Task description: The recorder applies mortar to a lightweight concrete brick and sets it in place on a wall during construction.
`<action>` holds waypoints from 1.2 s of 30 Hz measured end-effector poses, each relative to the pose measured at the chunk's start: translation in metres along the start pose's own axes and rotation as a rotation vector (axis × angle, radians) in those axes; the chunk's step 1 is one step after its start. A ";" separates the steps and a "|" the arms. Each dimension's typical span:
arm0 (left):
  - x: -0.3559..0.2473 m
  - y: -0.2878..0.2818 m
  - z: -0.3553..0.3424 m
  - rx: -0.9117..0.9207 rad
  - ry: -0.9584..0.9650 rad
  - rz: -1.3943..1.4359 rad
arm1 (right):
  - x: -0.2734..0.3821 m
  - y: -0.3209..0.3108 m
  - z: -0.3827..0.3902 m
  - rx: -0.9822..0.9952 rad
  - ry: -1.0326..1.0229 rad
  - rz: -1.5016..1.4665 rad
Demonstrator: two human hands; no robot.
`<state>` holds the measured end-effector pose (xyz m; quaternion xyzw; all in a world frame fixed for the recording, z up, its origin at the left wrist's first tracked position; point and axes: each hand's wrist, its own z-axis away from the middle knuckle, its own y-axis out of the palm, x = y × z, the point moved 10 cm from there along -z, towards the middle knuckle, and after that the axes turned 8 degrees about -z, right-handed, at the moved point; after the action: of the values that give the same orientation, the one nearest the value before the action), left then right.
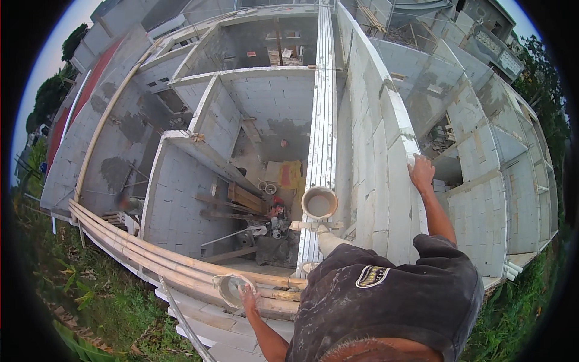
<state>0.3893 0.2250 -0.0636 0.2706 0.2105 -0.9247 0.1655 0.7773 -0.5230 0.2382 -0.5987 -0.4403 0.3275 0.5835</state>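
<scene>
My left hand (248, 298) has its fingers closed on the rim of a pale round bucket (230, 289), beside the bamboo poles at the lower left. My right hand (421, 171) grips the top edge of a tall grey block wall (386, 96), the fingers bent over it. Ahead of my body, a second bucket (319, 203) with grey contents stands on long, silvery metal profiles (321, 120). A short wooden crosspiece (309, 225) lies across the profiles just below that bucket.
Bamboo poles (163, 256) run along the near left edge, above pale blocks (226, 338). Deep rooms drop away left of the profiles, with planks (244, 199) and a yellow sheet (291, 175) below. A person (128, 205) is in the left room. Greenery lies outside.
</scene>
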 end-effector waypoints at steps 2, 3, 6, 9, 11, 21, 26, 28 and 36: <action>-0.035 0.010 -0.011 -0.020 0.109 -0.067 | -0.008 -0.004 -0.006 -0.003 0.022 -0.015; -0.043 0.021 -0.011 -0.015 0.105 -0.078 | 0.001 -0.012 -0.006 -0.077 -0.073 -0.078; -0.083 0.079 0.015 0.015 0.068 -0.158 | -0.001 -0.023 -0.014 -0.217 -0.090 -0.208; -0.086 0.140 0.054 0.159 -0.106 -0.226 | -0.041 -0.012 -0.019 -0.270 -0.016 -0.172; -0.072 0.171 0.047 0.280 -0.181 -0.328 | -0.058 -0.001 -0.018 -0.260 -0.004 -0.074; -0.174 0.193 -0.002 0.198 0.007 -0.443 | -0.078 0.037 -0.011 0.179 0.168 -0.289; -0.193 0.191 -0.015 0.192 -0.021 -0.515 | -0.074 0.034 -0.009 0.196 0.177 -0.307; -0.197 0.198 -0.024 0.207 -0.032 -0.563 | -0.080 0.038 -0.009 0.173 0.187 -0.343; -0.277 0.263 -0.085 0.270 0.078 -0.643 | -0.081 0.027 -0.048 0.348 0.363 -0.407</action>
<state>0.7577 0.0935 -0.0498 0.2449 0.1671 -0.9380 -0.1796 0.7926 -0.6146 0.2068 -0.4382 -0.3773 0.1624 0.7995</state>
